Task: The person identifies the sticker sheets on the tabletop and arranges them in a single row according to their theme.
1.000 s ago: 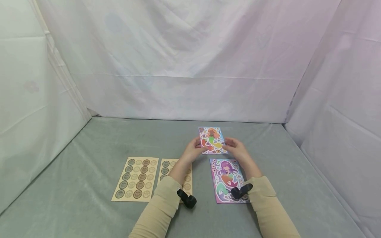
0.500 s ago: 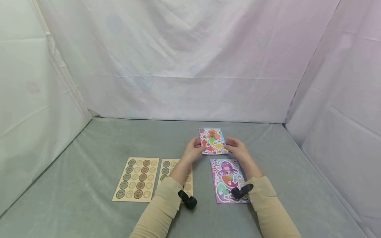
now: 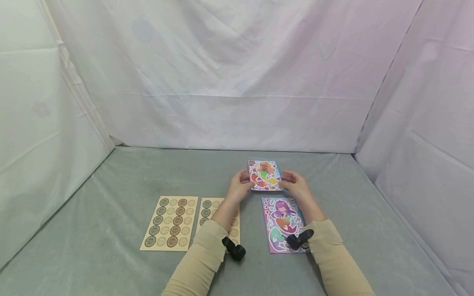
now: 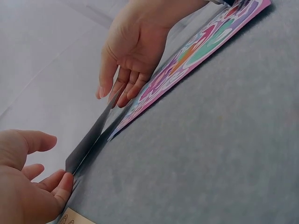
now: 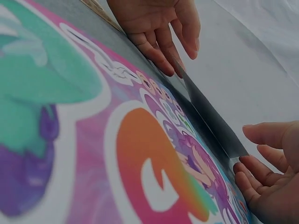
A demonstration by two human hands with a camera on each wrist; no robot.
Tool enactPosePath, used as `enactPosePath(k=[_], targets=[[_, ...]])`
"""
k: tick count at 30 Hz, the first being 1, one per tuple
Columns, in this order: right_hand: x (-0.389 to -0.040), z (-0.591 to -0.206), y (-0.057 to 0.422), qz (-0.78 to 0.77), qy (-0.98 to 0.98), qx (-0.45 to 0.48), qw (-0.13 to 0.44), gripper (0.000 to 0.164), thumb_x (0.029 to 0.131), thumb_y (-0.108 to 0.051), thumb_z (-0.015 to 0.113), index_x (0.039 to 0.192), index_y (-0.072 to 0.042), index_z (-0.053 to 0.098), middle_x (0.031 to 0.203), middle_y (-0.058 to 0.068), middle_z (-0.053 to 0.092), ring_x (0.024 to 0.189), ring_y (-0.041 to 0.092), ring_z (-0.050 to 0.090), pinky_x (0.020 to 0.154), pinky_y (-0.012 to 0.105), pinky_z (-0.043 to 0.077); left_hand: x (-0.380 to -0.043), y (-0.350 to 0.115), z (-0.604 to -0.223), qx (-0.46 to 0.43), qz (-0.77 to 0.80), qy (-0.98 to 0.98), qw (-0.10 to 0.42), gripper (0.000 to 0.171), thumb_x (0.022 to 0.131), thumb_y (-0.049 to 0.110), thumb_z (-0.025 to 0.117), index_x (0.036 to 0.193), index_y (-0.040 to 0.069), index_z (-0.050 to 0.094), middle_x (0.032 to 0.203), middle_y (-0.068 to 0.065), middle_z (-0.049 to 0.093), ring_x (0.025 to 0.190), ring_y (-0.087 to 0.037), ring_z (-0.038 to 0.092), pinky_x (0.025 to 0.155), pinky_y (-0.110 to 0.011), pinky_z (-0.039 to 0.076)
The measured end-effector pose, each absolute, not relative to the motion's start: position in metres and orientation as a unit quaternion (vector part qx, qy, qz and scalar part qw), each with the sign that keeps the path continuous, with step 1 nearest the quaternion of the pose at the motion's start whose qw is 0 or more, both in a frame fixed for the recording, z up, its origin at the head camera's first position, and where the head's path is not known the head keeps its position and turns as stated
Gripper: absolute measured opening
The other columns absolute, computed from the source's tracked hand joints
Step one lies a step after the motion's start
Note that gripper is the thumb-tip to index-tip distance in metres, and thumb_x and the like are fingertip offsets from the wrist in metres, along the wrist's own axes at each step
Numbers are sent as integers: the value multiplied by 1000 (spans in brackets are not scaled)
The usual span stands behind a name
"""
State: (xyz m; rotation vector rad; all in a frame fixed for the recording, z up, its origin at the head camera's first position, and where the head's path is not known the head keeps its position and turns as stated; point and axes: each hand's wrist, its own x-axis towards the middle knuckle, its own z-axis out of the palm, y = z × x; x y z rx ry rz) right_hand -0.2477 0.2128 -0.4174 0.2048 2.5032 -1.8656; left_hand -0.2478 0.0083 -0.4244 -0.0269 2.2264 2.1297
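Observation:
A small sticker sheet (image 3: 264, 174) with an orange-haired mermaid is at the back middle, printed side up. My left hand (image 3: 237, 189) touches its left edge with the fingertips, and my right hand (image 3: 297, 189) does the same at the right edge. Both wrist views show the sheet's dark underside (image 4: 91, 140) tilted up, its near edge raised above the table. Each thumb stands apart from the sheet there, while the relaxed fingers meet its sides. Nearer me lies a second sticker sheet (image 3: 275, 226) with a purple-haired mermaid, partly under my right wrist.
To the left lies a beige sheet of round labels (image 3: 169, 224). Beside it, a similar label sheet (image 3: 205, 205) is partly hidden by my left forearm. The grey table (image 3: 111, 230) is enclosed by white cloth walls (image 3: 237, 123) at the back and sides.
The sheet between my hands has shifted very slightly, and its near edge now rises with a shadow beneath it. Both hands stay almost in place; the other sheets lie still.

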Motion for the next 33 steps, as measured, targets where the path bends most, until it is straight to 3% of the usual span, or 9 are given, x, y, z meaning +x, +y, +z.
enactPosePath(k=[11,33], targets=[[-247,-417,208,-605,793,73,-10,59,84,3,66,139,-2,45,131,20,52,118,34,50,99,43,42,-245,8,-422,-24,703,710,19,60,85,-4,63,141,4,43,126,-15,56,108,-27,57,87,-35,51],[-246,-416,203,-609,787,98,-20,65,83,4,67,142,-8,43,127,17,55,112,32,55,92,42,47,-249,8,-423,-50,723,689,1,63,80,-9,64,139,4,47,117,-12,57,100,-24,59,84,-31,52]])
